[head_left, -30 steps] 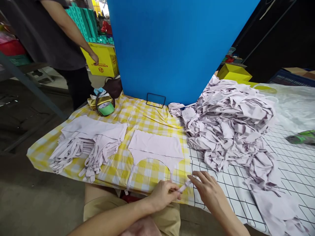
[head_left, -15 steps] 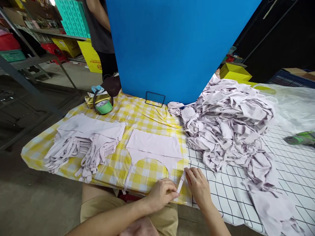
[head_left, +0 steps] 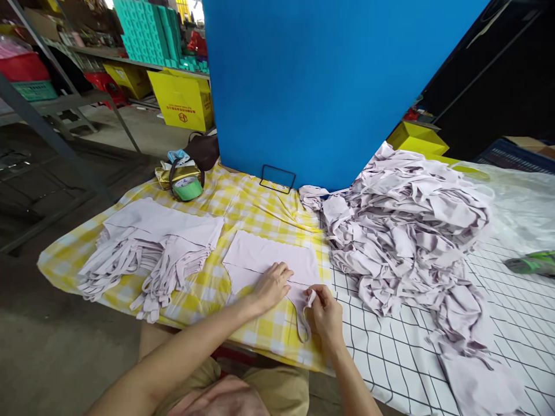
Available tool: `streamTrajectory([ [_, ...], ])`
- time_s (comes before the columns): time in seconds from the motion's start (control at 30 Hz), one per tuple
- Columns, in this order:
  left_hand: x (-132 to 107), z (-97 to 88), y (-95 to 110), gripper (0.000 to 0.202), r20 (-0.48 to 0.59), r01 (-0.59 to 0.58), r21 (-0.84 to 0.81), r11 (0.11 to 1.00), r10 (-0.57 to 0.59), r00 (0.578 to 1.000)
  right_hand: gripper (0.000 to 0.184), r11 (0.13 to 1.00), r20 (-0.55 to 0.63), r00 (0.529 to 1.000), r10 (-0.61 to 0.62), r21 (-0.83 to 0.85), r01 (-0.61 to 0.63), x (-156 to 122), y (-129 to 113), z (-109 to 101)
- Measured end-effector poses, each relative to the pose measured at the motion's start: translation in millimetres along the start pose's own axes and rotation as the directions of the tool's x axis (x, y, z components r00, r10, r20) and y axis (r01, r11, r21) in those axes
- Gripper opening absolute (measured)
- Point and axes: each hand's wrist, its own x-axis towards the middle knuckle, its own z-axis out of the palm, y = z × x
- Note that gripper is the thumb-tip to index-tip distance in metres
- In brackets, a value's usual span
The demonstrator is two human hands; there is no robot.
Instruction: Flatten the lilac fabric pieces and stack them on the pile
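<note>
— What are the fingers doing?

— The right hand (head_left: 323,312) is pinching the end of a thin strap (head_left: 302,323) between closed fingertips. The left hand (head_left: 272,284) is lying flat, fingers spread narrowly, pressing on the pale lilac cloth piece (head_left: 271,260) and gripping nothing.

— How is that cloth piece looking?

— It is lying smooth on the yellow checked tablecloth (head_left: 255,202), with the strap looping off its near right corner.

— What is lying around the cloth piece?

— Left of it, a neat stack (head_left: 151,242) of the same pieces; right of it, a big crumpled heap (head_left: 407,225); behind it, a blue board (head_left: 329,86).

— Any writing?

— A yellow box (head_left: 182,107) far behind the cloth piece is showing red print, too small to read.
</note>
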Motion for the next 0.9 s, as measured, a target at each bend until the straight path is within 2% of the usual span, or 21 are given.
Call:
streamTrajectory([
  [0.13, 14, -1.8, -11, 0.007, 0.078, -0.095, 0.1, 0.99, 0.087, 0.993, 0.019, 0.999, -0.007, 1.0, -0.009, 0.046, 0.01, 7, -2, 9],
  [0.27, 17, 0.5, -14, 0.011, 0.087, -0.119, 0.076, 0.99, 0.112, 0.99, 0.021, 0.998, -0.031, 0.999, -0.028, 0.052, 0.029, 14, -1, 14],
  [0.6, 26, 9.4, -22, 0.012, 0.039, 0.06, -0.063, 0.996, -0.058, 0.998, 0.026, 0.999, 0.029, 0.999, -0.036, -0.032, 0.036, 35, -12, 20],
  [0.9, 29, 9.5, -21, 0.01, 0.041, 0.111, -0.134, 0.985, -0.107, 0.993, 0.029, 0.988, 0.028, 0.998, -0.056, -0.142, 0.06, 46, -10, 25],
])
